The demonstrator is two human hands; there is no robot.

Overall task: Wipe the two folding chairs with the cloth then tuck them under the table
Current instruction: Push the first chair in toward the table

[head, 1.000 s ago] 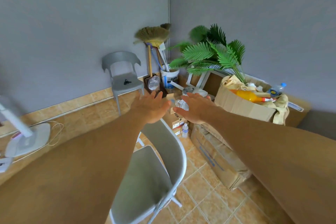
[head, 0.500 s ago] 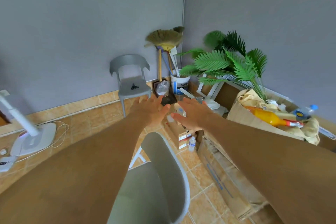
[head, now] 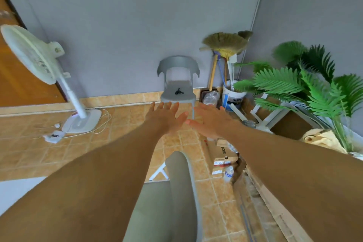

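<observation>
- Now left hand & right hand outstretched, fingers straight, holding nothing.
- Grey folding chair below forearms on tan tile floor; 2nd chair at grey wall.
- Fan left, broom in corner.

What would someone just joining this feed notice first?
Two bare arms stretch forward mid-frame, the left hand and right hand flat, open and empty, almost touching. Right below them is the back of the near grey chair, and the far grey chair stands against the wall. A white standing fan at left and a green palm at right frame the scene.
</observation>
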